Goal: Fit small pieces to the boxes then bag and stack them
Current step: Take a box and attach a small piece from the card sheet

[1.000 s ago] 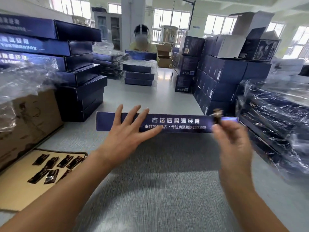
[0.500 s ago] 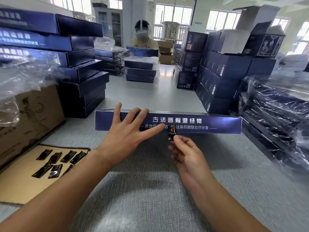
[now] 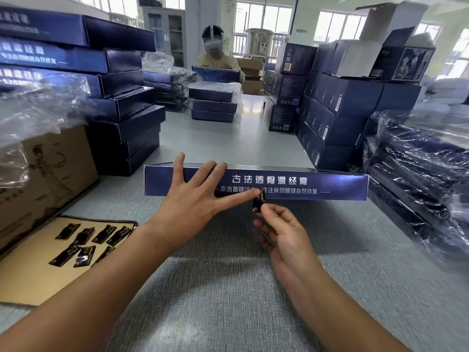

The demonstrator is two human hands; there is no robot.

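A long dark-blue box [image 3: 330, 185] with white lettering lies across the grey table in front of me, its front side facing me. My left hand [image 3: 193, 199] rests flat on that front side with fingers spread, the thumb reaching toward the middle. My right hand [image 3: 281, 232] pinches a small dark piece [image 3: 258, 203] and holds it against the lower middle of the box front, right by my left thumb tip. Several more small dark pieces [image 3: 83, 243] lie on a cardboard sheet [image 3: 28, 278] at the lower left.
Stacks of blue boxes [image 3: 121, 118] stand at left behind a brown carton [image 3: 50, 168] and crumpled plastic. Taller blue cartons [image 3: 340, 102] and plastic-bagged boxes [image 3: 418, 168] line the right. A person [image 3: 215, 57] sits at the far end behind another stack [image 3: 213, 105].
My right hand came down from the box's right end to its lower middle, bringing the small dark piece against the front by my left thumb. The left hand stayed on the box.
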